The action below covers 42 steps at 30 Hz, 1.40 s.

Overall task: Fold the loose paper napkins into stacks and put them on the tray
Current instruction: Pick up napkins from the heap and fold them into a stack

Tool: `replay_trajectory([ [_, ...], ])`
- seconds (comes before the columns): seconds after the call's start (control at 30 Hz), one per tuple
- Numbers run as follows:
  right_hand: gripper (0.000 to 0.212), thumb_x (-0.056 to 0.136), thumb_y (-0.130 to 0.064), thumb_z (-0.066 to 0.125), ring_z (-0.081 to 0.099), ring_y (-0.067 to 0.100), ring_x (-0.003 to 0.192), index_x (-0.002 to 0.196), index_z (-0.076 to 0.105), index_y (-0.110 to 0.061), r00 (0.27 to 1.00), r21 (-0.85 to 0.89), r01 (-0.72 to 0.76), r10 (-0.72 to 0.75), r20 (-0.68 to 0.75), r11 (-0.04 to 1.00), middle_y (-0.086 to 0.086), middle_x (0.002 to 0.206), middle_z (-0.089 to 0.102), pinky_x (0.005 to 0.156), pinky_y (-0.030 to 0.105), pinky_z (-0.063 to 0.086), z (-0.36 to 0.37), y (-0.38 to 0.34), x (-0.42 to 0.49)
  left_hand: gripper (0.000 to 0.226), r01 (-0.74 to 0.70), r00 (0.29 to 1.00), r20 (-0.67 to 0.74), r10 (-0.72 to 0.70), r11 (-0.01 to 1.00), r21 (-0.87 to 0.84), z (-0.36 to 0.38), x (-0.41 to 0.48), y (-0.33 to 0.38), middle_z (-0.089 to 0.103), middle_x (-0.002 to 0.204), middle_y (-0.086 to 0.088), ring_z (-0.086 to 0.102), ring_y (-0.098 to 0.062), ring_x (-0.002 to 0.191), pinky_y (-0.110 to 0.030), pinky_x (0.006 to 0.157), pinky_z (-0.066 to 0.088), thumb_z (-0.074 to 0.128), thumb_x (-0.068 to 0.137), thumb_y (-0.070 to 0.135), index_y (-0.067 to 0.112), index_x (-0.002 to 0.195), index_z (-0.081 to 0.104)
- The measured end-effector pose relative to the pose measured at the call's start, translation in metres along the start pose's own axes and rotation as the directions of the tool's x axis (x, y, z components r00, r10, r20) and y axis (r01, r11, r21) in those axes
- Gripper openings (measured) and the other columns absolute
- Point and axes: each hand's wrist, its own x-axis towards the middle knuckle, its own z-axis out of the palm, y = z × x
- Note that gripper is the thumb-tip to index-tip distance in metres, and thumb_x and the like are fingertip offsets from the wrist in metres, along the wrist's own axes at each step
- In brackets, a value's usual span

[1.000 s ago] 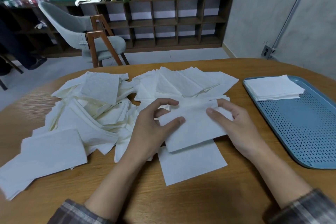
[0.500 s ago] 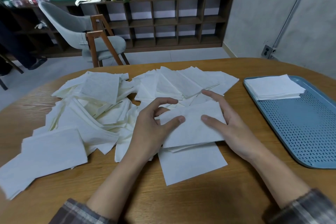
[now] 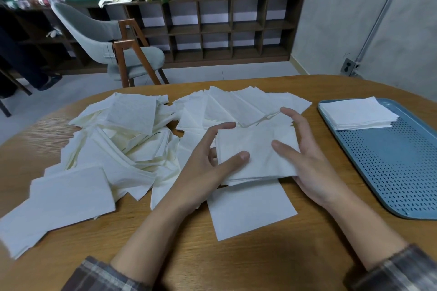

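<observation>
White paper napkins [image 3: 123, 149] mostly lie loose across the round wooden table [image 3: 236, 264]; one folded stack [image 3: 357, 113] sits on the blue perforated tray [image 3: 397, 168], far right, while a second stack [image 3: 257, 146] is clasped near centre between left grip [image 3: 201, 172] and right grip [image 3: 307, 163].

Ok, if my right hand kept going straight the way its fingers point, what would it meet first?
Probably the fanned loose napkins just past the fingertips of your right hand, which holds the folded napkin stack; height above them is unclear.

Both forearms reach forward, palms facing each other. The left hand [image 3: 201, 170] and right hand [image 3: 309, 163] each pinch the folded napkins [image 3: 255, 146], thumbs on top, fingers curved.
</observation>
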Motion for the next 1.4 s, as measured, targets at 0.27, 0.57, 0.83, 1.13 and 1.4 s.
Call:
replay_trajectory([
  [0.27,0.054,0.091,-0.023,0.076,0.059,0.021,0.135,0.139,0.060,-0.042,0.989,-0.062,0.014,-0.005,0.147,0.998,-0.015,0.140,0.062,0.110,0.049,0.049,-0.006,0.001,-0.002,0.067,-0.073,0.995,-0.060,0.079,0.992,0.101,-0.005,0.004,-0.010,0.072,0.125,0.010,0.072,-0.013,0.112,-0.042,0.094,0.062,0.078,0.095,0.021,0.057,0.141,0.045],
  [0.57,0.033,0.094,-0.002,0.074,0.058,-0.007,0.128,0.118,0.078,-0.025,0.995,-0.409,0.093,-0.104,-0.004,0.908,-0.022,0.123,0.074,0.106,0.008,0.039,-0.013,0.008,0.001,0.081,-0.171,0.981,-0.027,0.192,0.922,0.347,0.000,0.006,-0.016,0.059,0.124,0.027,0.065,0.007,0.107,-0.019,0.084,0.058,0.080,0.093,0.018,0.056,0.148,0.035],
  [0.83,0.035,0.094,0.005,0.071,0.059,-0.016,0.117,0.115,0.078,-0.022,0.981,-0.462,0.098,-0.165,-0.106,0.882,-0.031,0.115,0.073,0.096,-0.001,0.036,-0.016,0.013,0.006,0.037,-0.347,0.935,0.280,0.217,0.715,0.607,0.006,0.004,-0.023,0.063,0.104,0.018,0.061,-0.009,0.092,-0.013,0.075,0.045,0.089,0.080,0.046,0.036,0.109,0.070],
  [1.13,0.035,0.095,0.001,0.071,0.058,-0.016,0.120,0.117,0.078,-0.025,0.983,-0.482,0.099,-0.161,-0.091,0.871,-0.030,0.117,0.073,0.096,-0.002,0.036,-0.015,0.013,0.005,0.014,-0.364,0.901,0.415,0.124,0.735,0.572,0.006,0.003,-0.028,0.064,0.093,0.015,0.060,-0.010,0.090,-0.020,0.076,0.044,0.087,0.084,0.037,0.033,0.096,0.080],
  [1.4,0.033,0.098,0.002,0.063,0.060,-0.007,0.123,0.113,0.079,-0.022,0.990,-0.393,0.126,-0.142,-0.011,0.911,-0.020,0.118,0.076,0.095,0.002,0.038,-0.014,0.009,0.003,0.004,-0.189,0.959,0.270,0.086,0.904,0.384,0.003,0.000,-0.018,0.069,0.080,0.017,0.060,-0.003,0.077,-0.015,0.074,0.044,0.078,0.095,0.022,0.022,0.091,0.078],
])
